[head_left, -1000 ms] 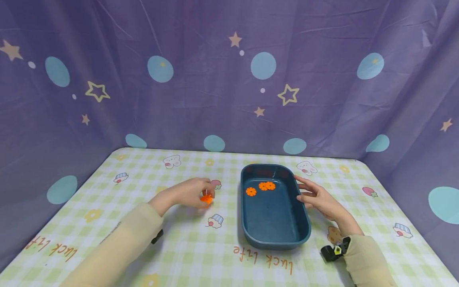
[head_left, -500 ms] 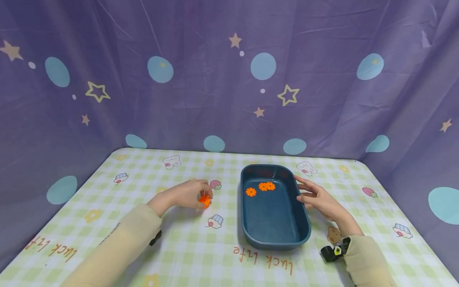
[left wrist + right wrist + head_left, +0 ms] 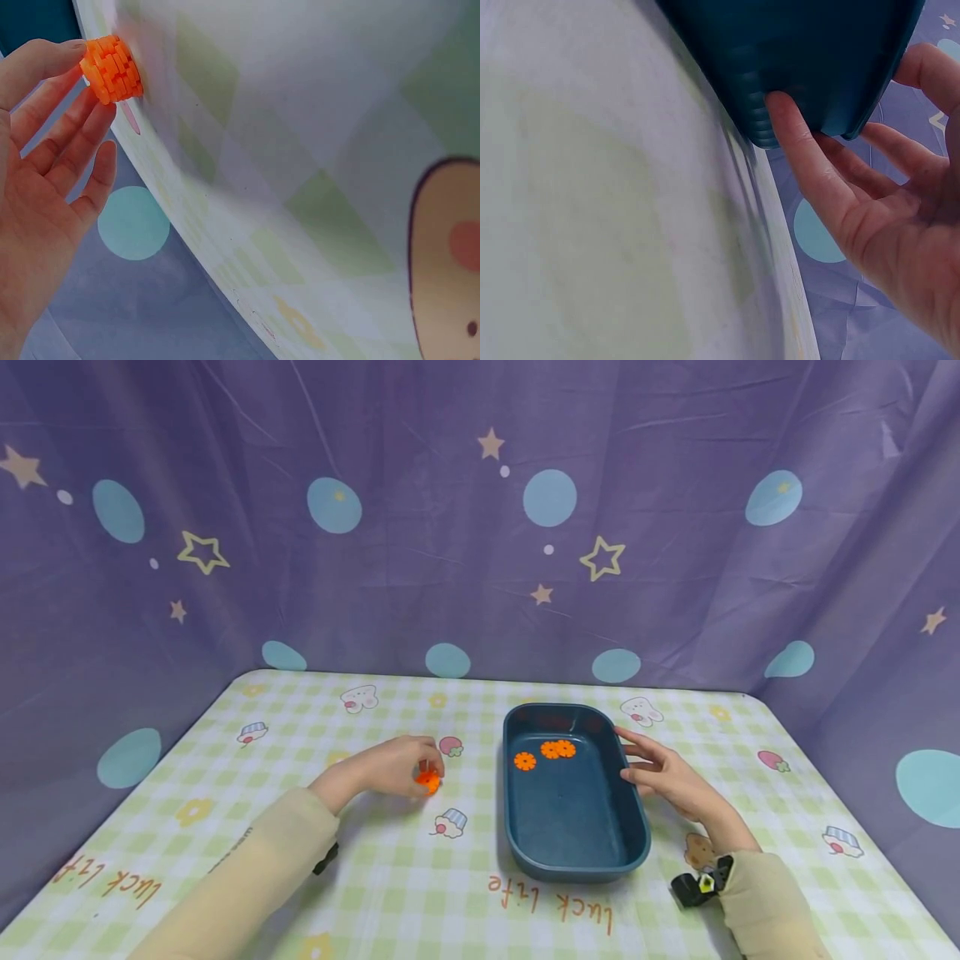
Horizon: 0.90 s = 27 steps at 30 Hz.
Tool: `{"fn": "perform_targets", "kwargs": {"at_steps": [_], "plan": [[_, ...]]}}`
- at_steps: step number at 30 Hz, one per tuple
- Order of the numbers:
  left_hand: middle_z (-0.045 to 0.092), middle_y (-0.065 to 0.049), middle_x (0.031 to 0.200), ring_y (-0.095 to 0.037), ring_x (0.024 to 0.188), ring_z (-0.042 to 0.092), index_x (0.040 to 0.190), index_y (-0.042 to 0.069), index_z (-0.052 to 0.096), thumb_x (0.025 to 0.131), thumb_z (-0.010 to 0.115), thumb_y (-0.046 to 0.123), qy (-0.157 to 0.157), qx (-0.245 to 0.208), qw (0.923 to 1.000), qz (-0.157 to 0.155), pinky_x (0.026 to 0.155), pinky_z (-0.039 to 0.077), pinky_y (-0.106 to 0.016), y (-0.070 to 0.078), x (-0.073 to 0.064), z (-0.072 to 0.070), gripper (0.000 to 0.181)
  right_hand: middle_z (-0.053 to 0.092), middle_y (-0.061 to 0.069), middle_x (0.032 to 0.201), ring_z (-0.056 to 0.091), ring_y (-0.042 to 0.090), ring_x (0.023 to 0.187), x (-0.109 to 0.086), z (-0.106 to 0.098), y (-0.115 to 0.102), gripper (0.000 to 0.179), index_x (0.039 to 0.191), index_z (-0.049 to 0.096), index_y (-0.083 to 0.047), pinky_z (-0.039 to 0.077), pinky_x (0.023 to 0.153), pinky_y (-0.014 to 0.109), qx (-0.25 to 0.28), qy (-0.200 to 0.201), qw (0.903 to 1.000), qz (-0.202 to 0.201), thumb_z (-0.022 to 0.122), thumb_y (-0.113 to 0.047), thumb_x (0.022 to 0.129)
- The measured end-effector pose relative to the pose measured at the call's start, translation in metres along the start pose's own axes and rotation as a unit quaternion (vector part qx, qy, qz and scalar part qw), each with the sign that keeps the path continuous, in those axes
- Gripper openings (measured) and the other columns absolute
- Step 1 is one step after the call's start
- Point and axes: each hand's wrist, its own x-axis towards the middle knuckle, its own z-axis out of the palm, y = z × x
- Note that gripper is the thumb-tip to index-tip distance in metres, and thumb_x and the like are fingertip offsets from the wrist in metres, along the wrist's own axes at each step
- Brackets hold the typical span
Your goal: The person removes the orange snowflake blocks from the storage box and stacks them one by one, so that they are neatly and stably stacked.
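My left hand (image 3: 396,765) is left of the basin, low over the tablecloth. Thumb and fingertips pinch a short stack of orange flower-shaped discs (image 3: 112,70); in the head view the fingers partly cover this stack (image 3: 428,782). A dark teal rectangular basin (image 3: 573,867) stands right of centre. Inside it, toward the far end, lie three orange discs (image 3: 525,762) of the same shape, two overlapping. My right hand (image 3: 670,777) rests its extended fingers against the basin's right outer wall (image 3: 817,52), near the rim.
A green-and-white checked tablecloth (image 3: 390,893) with printed cartoons and lettering covers the table. Behind the table's far edge hangs a purple curtain (image 3: 420,527) with stars and blue spots. A black wrist camera (image 3: 701,885) sits on the right wrist.
Since a second ago, my left hand has shifted slightly left and nearer with the orange stack. The right hand and the basin have stayed in place.
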Motion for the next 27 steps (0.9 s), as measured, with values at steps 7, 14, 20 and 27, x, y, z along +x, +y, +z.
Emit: {"fn": "perform_targets", "kwargs": {"at_steps": [7,14,20,27], "plan": [[0.053,0.005,0.086,-0.01,0.071,0.047,0.088,0.018,0.065,0.07,0.072,0.015,-0.003,0.003,0.9999,-0.014,0.067,0.041,-0.024,0.002,0.0,0.0,0.019,0.025,0.026,0.143,0.048,0.038,0.115,0.0,0.0,0.001,0.066,0.145,0.021,-0.015,0.051,0.077,0.035,0.003,0.0,1.0,-0.003,0.056,-0.017,0.089],[0.054,0.005,0.087,-0.011,0.075,0.051,0.089,0.017,0.066,0.071,0.071,0.016,-0.002,0.006,0.9998,-0.017,0.07,0.043,-0.026,0.003,-0.001,-0.002,0.019,0.024,0.026,0.143,0.046,0.039,0.116,0.001,-0.001,0.001,0.066,0.145,0.021,-0.016,0.051,0.077,0.036,0.002,-0.003,1.0,-0.003,0.056,-0.018,0.089],[0.057,0.002,0.092,-0.017,0.084,0.055,0.094,0.015,0.066,0.076,0.068,0.017,-0.002,0.009,0.9999,-0.009,0.074,0.045,-0.031,0.005,0.002,-0.011,0.018,0.023,0.025,0.143,0.043,0.041,0.118,0.001,-0.001,0.001,0.066,0.145,0.021,-0.016,0.052,0.077,0.037,0.003,-0.004,1.0,-0.005,0.056,-0.017,0.09],[0.057,0.004,0.098,-0.019,0.087,0.056,0.098,0.015,0.066,0.077,0.064,0.015,0.001,0.019,0.9998,-0.007,0.073,0.044,-0.03,0.013,0.012,-0.021,0.021,0.021,0.025,0.144,0.044,0.042,0.118,0.001,-0.001,0.002,0.066,0.146,0.021,-0.017,0.051,0.078,0.036,-0.001,-0.005,1.0,-0.001,0.056,-0.018,0.09]]}}
